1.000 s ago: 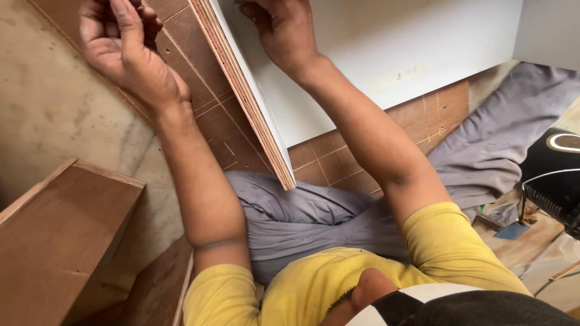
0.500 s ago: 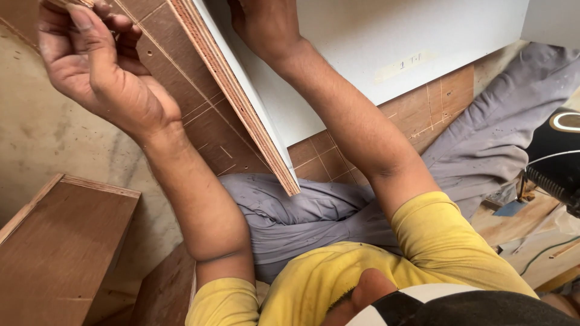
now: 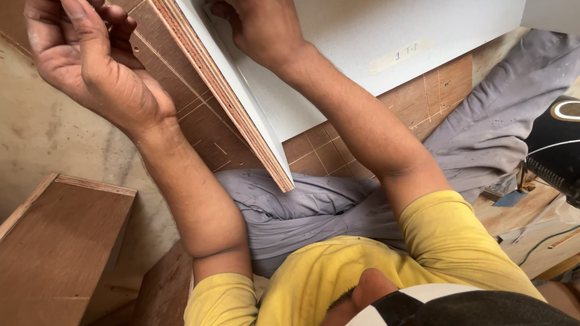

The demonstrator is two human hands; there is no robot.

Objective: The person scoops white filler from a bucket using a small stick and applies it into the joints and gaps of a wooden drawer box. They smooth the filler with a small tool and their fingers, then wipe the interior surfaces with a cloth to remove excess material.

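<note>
The left hand (image 3: pixel 90 60) is raised left of the plywood board's edge (image 3: pixel 223 96); the right hand (image 3: pixel 260 30) rests on the board's face, right of that edge. A wooden box (image 3: pixel 60 241) sits lower left, and cloth (image 3: pixel 302 205) lies below the board, possibly over the legs.

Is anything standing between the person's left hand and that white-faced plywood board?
Nothing visible. The left hand hangs just beside the layered edge of the white-faced plywood board, with only open air between them over the brown scored panel. The right hand is on the board's white face, on the other side.
</note>
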